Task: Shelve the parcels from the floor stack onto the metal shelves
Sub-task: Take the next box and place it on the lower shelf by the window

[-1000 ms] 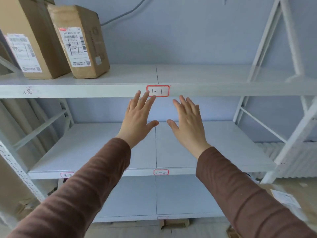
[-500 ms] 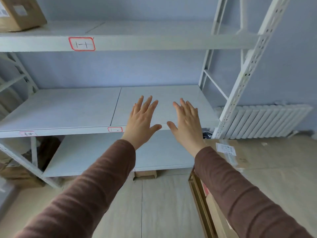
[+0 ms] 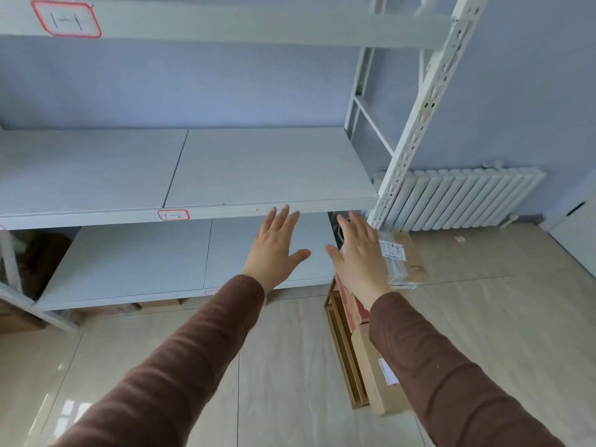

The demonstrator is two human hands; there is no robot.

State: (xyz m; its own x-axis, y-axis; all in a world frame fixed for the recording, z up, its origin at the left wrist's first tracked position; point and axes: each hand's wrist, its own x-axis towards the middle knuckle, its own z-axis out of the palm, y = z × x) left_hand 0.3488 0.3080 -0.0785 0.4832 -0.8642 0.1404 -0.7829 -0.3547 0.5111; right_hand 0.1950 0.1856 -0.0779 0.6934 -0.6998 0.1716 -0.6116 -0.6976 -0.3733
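Note:
Both hands are stretched out in front of me, palms down and fingers spread, holding nothing. My left hand [image 3: 275, 250] hovers before the lower shelf board. My right hand [image 3: 361, 256] hangs over the floor stack of parcels [image 3: 377, 379], brown cardboard boxes with white labels standing on the floor at the right of the rack. The top parcel [image 3: 408, 253] carries a white label and clear wrap, and my right hand and sleeve cover part of it. The white metal shelves [image 3: 258, 206] show a middle board marked 1-2 and an upper beam marked 1-1.
A perforated white upright [image 3: 419, 104] stands at the rack's right end. Behind it a white radiator [image 3: 458, 198] runs along the blue wall. Dark brown items [image 3: 38, 256] sit at the far left under the middle board. Pale floor tiles [image 3: 290, 382] lie below.
My view has swung down and to the right, away from the two boxes on the upper shelf. My open hands have come lower, and the floor stack has come into view under the right one.

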